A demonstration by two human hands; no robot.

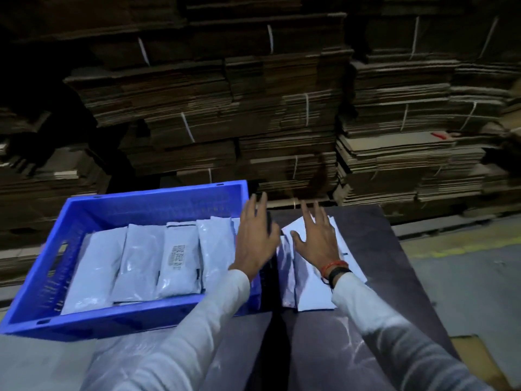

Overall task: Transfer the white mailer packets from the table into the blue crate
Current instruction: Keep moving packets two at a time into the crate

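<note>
A blue crate [93, 210] stands at the left on the dark table [394, 292]. Inside it, several white mailer packets [141, 261] lie side by side, one showing a barcode label. To the right of the crate, a small pile of white mailer packets [307, 294] rests on the table. My left hand [255, 235] hovers over the crate's right wall, fingers spread, holding nothing. My right hand [317, 238] is spread flat above the pile on the table, and I cannot tell if it touches the packets. Both arms wear pale long sleeves.
Tall stacks of flattened, strapped cardboard [253, 108] fill the whole background close behind the table. A grey floor with a yellow line [439, 249] lies to the right. The table's near part reflects light.
</note>
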